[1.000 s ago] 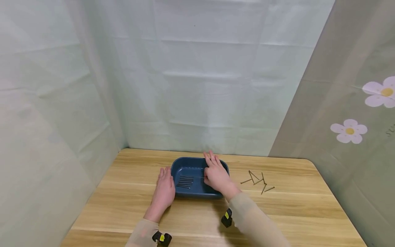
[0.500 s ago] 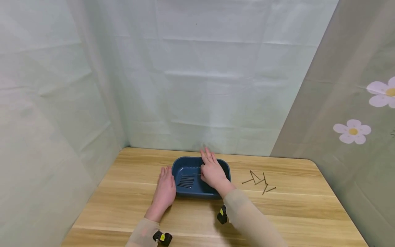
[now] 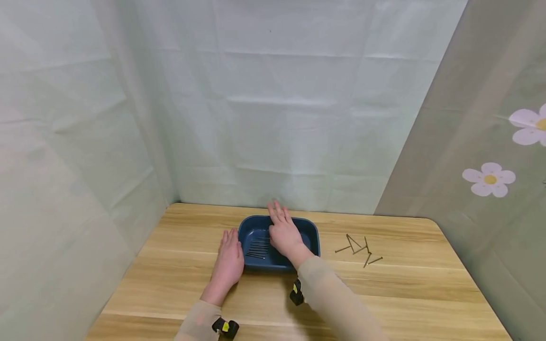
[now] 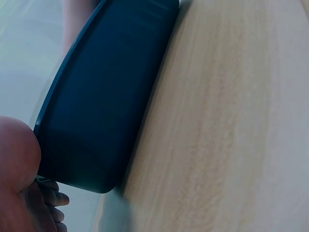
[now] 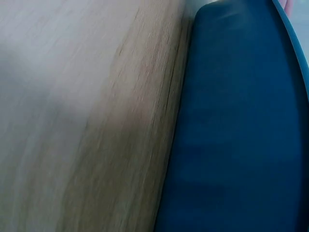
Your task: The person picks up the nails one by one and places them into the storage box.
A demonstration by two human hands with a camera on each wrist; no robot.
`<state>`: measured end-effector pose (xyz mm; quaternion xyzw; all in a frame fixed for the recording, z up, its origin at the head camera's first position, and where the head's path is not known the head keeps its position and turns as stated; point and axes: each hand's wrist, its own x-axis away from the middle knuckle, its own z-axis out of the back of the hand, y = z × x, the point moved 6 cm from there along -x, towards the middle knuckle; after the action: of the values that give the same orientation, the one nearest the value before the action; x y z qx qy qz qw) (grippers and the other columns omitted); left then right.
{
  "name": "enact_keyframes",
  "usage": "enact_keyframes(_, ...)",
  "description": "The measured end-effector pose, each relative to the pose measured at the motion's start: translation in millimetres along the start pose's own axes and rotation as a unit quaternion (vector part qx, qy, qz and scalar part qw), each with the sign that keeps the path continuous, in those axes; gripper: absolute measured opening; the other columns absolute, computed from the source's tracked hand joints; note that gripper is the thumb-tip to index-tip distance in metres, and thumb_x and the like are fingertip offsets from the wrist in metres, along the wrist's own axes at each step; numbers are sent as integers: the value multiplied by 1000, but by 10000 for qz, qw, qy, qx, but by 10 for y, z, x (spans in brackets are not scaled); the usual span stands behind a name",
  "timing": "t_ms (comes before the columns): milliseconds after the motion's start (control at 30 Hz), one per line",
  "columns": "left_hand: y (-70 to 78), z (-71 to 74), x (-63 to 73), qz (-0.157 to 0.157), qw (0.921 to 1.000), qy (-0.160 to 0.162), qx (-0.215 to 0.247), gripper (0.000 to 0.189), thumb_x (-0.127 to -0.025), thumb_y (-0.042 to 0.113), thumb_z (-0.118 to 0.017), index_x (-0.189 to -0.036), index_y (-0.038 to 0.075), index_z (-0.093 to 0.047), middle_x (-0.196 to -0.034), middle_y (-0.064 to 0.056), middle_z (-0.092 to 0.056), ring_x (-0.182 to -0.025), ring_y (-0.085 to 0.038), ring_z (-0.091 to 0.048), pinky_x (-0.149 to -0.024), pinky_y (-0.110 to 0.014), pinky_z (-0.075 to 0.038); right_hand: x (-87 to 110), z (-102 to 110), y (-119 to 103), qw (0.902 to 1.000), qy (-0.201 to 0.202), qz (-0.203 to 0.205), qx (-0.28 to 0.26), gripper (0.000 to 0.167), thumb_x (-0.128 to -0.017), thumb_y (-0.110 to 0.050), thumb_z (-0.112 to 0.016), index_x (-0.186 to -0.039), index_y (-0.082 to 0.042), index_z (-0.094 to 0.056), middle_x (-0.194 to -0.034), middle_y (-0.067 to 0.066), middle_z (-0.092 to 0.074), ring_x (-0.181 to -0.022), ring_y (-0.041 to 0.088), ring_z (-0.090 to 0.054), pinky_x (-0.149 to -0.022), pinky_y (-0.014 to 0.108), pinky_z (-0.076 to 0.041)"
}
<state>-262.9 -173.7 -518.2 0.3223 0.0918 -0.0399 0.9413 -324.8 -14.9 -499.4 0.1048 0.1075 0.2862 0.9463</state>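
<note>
A dark blue tray [image 3: 273,268] sits on the wooden table, and its outer wall fills much of both wrist views. Several nails [image 3: 258,249] lie side by side in its left half. My left hand [image 3: 229,258] rests along the tray's left end with straight fingers; its thumb and fingertips [image 4: 58,198] show at the tray's corner in the left wrist view. Over the middle of the tray, my right hand [image 3: 285,236] pinches a thin nail [image 3: 265,238] between thumb and index finger at the row's far side, the other fingers stretched out. The right wrist view shows none of the nails.
Several loose nails [image 3: 367,245] lie scattered and crossing on the table [image 3: 409,284] to the right of the tray. A pale cloth backdrop [image 3: 273,142] hangs close behind the table's far edge. Black wrist cameras [image 3: 296,292] sit on both sleeves.
My right hand has moved left inside the tray, bringing the pinched nail up to the far side of the row. My left hand has stayed at the tray's left end.
</note>
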Motion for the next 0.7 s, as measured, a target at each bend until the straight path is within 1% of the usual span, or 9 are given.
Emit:
enact_keyframes(67,7,7,-1,-39,10000,34,-9,48,-112,3,-41,-153,-22,-37,-160,-40,-38,-155,-56,-23,-126,-66,-22,-19,1,-15,9999,-44,-34,97,19,-100,-35,-76,-97,-17,-82,-176,14,-23,-164,38,-11,-132,51,-17)
enact_keyframes(300,27,14,-4,4,10000,33,77,49,-112,4,-42,-153,-21,-38,-161,-39,-38,-156,-55,-22,-126,-66,-21,-62,-27,-41,9998,-33,-104,157,20,-100,-35,-74,-96,-19,-83,-176,14,-25,-164,38,-13,-131,51,-19)
enact_keyframes(367,26,18,-3,-13,10000,57,78,48,-111,3,-42,-153,-22,-38,-160,-39,-38,-155,-56,-23,-126,-67,-22,-68,-48,-50,9997,-101,-118,163,20,-101,-36,-73,-99,-19,-83,-176,14,-23,-164,38,-11,-132,52,-18)
enact_keyframes(500,13,9,-4,24,10000,1,72,49,-112,5,-41,-154,-21,-37,-161,-39,-37,-156,-55,-21,-127,-65,-20,-75,-85,-70,9994,-245,-152,199,22,-103,-39,-71,-103,-21,-84,-178,13,-20,-165,37,-8,-132,52,-13)
enact_keyframes(700,13,8,-3,-20,10000,57,65,49,-112,4,-42,-153,-22,-38,-160,-39,-38,-156,-56,-23,-126,-66,-21,-82,-86,-93,9990,-327,-192,233,22,-104,-39,-70,-107,-22,-84,-178,12,-19,-165,37,-7,-132,52,-15)
